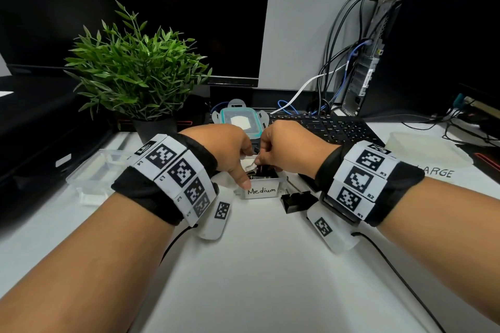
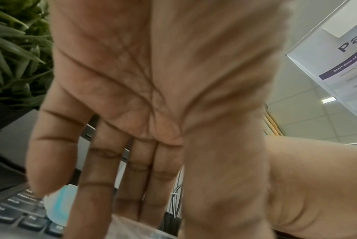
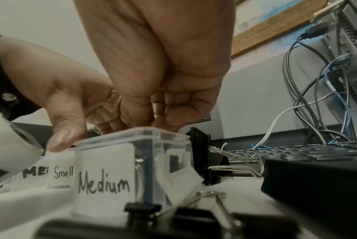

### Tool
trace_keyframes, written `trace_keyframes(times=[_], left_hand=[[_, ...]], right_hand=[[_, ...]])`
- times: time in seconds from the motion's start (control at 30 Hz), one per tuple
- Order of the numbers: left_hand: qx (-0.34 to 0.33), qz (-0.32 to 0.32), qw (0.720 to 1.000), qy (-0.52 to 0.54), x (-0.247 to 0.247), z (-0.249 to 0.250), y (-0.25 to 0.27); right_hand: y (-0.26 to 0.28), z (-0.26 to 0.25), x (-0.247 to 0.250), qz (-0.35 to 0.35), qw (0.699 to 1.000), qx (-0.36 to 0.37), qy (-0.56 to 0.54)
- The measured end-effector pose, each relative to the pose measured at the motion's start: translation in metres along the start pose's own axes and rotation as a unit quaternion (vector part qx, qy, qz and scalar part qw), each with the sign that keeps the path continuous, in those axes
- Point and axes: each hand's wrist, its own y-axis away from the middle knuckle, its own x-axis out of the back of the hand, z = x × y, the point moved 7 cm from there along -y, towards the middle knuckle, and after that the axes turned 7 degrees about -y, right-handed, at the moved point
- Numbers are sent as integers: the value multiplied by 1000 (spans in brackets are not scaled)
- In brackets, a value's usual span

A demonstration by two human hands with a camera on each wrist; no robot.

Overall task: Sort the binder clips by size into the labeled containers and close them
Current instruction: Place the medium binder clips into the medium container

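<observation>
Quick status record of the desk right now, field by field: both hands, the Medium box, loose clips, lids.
left hand: fingers straight, thumb on the front rim of the Medium container
right hand: fingers curled, pinching a binder clip over the open container
Medium container: open, clips inside
loose large clip: on the desk, right of the container
Small container: left of Medium, contents hidden
teal-rimmed lid: behind the hands, by the keyboard
clear tub: far left

Open clear "Medium" container [image 1: 262, 190], black clips [image 1: 297, 201] beside
</observation>
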Motion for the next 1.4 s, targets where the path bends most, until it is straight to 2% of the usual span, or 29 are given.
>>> trace_keyframes(times=[0.2,0.37,0.5,0.67,0.83,1.03,1.23,1.4], left_hand=[[2,-5,1000,-1,-1,1,0],[3,2,1000,5,0,1,-1],[1,2,1000,0,-1,2,-2],[1,0,1000,4,-1,2,0],[0,2,1000,1,-1,2,-2],[5,5,1000,8,-3,1,-2],[12,11,1000,18,-2,1,0],[12,13,1000,20,-2,2,1]], right_hand=[[2,5,6,30,999,25,-37],[9,5,-6,-35,998,42,-14],[8,2,-7,-33,998,57,23],[12,6,0,-22,998,56,-12],[27,4,-3,-98,990,95,38],[42,29,27,-34,997,66,-12],[65,53,6,-154,986,13,62],[75,56,-9,-197,977,-2,77]])
